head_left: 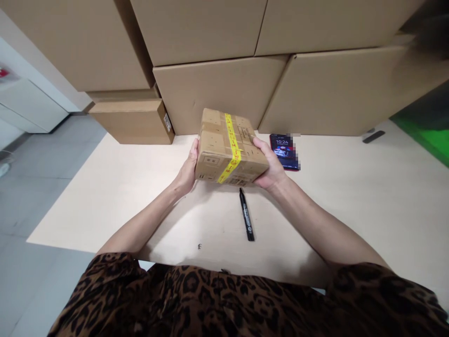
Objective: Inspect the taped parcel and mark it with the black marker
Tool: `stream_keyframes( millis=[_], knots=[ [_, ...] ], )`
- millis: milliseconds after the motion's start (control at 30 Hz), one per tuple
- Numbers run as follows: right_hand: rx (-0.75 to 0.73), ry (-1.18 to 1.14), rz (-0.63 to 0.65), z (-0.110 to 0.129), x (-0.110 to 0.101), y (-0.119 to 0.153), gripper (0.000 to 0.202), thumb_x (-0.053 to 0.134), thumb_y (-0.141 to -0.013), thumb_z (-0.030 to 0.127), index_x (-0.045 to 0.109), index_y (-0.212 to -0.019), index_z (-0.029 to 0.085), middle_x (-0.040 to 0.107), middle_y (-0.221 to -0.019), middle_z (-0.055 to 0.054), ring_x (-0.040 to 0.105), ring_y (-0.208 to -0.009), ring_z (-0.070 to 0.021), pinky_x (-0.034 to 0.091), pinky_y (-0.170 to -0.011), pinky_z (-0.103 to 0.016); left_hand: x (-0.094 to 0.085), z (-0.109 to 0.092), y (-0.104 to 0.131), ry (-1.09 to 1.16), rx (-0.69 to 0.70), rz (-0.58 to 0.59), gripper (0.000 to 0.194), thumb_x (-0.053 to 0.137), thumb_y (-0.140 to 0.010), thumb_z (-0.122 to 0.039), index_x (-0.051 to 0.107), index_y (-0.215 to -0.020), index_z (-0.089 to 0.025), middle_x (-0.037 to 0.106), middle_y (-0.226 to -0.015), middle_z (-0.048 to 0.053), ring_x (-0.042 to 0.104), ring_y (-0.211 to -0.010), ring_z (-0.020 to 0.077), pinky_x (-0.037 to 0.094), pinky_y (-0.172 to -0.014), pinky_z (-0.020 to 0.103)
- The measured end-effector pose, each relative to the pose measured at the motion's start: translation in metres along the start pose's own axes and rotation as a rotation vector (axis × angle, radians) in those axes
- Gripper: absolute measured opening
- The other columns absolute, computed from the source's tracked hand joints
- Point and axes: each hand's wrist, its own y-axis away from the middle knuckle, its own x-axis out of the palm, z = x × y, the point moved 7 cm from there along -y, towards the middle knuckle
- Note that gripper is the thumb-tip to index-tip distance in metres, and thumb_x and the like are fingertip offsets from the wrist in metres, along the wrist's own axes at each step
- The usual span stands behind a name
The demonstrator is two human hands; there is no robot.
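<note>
A small cardboard box (224,145) sealed with a strip of yellow printed tape is held between both my hands above the pale table (351,187). My left hand (187,171) grips its left side, thumb up along the edge. My right hand (270,166) cups its right side from below. The box is tilted, its top face turned toward me. A black marker pen (246,215) lies on the table just below the box, between my forearms.
A phone (285,150) with a lit screen lies on the table right of the box. Large stacked cardboard cartons (217,89) wall off the far edge. A flatter carton (131,120) sits at the left. A dark small object (373,136) lies far right.
</note>
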Motion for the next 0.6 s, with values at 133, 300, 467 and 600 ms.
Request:
stream_keyframes(
  millis=[133, 300, 467, 600],
  knots=[
    [-0.003, 0.013, 0.090, 0.002, 0.007, 0.002, 0.068, 0.070, -0.080, 0.077, 0.068, -0.132, 0.034, 0.082, -0.117, -0.004, 0.073, -0.125, -0.0371, 0.059, -0.105, -0.063, 0.000, -0.006, 0.001, -0.022, 0.001, 0.010, 0.090, 0.060, -0.085, -0.092, 0.062, -0.152, -0.033, 0.058, -0.164, 0.006, 0.025, -0.169, 0.0397, 0.037, -0.133, 0.061],
    [-0.041, -0.025, 0.015, 0.009, 0.013, 0.010, 0.060, 0.074, -0.077, 0.066, 0.069, -0.126, 0.032, 0.081, -0.122, -0.004, 0.070, -0.130, -0.0387, 0.061, -0.105, -0.063, -0.016, -0.006, 0.000, -0.041, -0.038, -0.053, 0.093, 0.061, -0.079, -0.097, 0.062, -0.150, -0.036, 0.056, -0.167, 0.003, 0.024, -0.170, 0.0380, 0.035, -0.133, 0.060],
    [-0.242, 0.002, -0.057, 0.020, 0.011, 0.014, 0.049, 0.081, -0.075, 0.053, 0.067, -0.116, 0.030, 0.077, -0.134, -0.003, 0.067, -0.135, -0.0358, 0.061, -0.108, -0.055, -0.014, -0.010, 0.003, 0.018, -0.052, 0.010, 0.095, 0.077, -0.073, -0.087, 0.059, -0.151, -0.036, 0.056, -0.166, 0.004, 0.039, -0.162, 0.0424, 0.046, -0.126, 0.059],
    [-0.303, 0.075, -0.071, 0.024, 0.006, 0.016, 0.057, 0.085, -0.071, 0.046, 0.063, -0.123, 0.034, 0.075, -0.136, -0.001, 0.066, -0.135, -0.0335, 0.058, -0.112, -0.053, -0.014, -0.015, 0.006, 0.054, -0.059, -0.021, 0.096, 0.087, -0.071, -0.060, 0.051, -0.157, -0.033, 0.064, -0.156, 0.007, 0.050, -0.154, 0.0434, 0.047, -0.124, 0.059]
  ],
)
